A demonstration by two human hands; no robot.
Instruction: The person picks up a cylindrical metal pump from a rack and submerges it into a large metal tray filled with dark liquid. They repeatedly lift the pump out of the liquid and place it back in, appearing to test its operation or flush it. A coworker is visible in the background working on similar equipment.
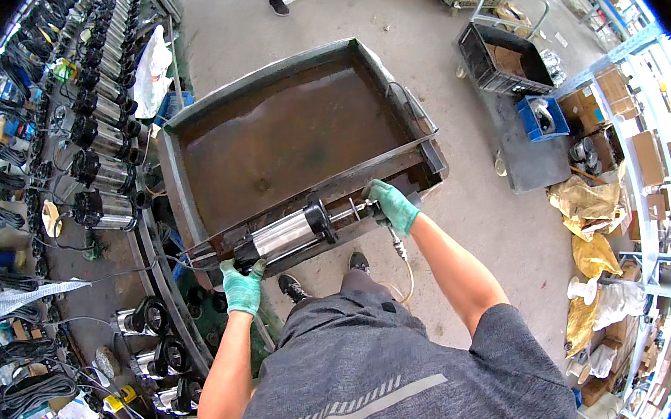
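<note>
“Cylinder first, please: where is it placed?”

“Silver metal cylinder [285, 236], black at both ends, is seen over the near side of a wide tank [172, 170], just in front of the wearer. Whether it is borne by the ledge or by the hands cannot be told.”

“How is its long axis set?”

“It is laid crosswise, left to right, with the right end tipped slightly farther from the body. The cylinder is thus placed between the two hands, and the left is the nearer one.”

“And the hands?”

“Both are covered by green gloves. The black left end is touched by the left hand [242, 286]; how firmly it is gripped cannot be told. The right hand [393, 204] is closed around a fitting [370, 210] beyond the right end, from which a pale hose [405, 269] is hung.”

“What is found farther out?”

“Brown liquid is held in the tank. Similar cylinders [99, 135] are lined up at left; at right, a black crate [494, 80] and a blue bin [542, 134] are set down.”
</note>
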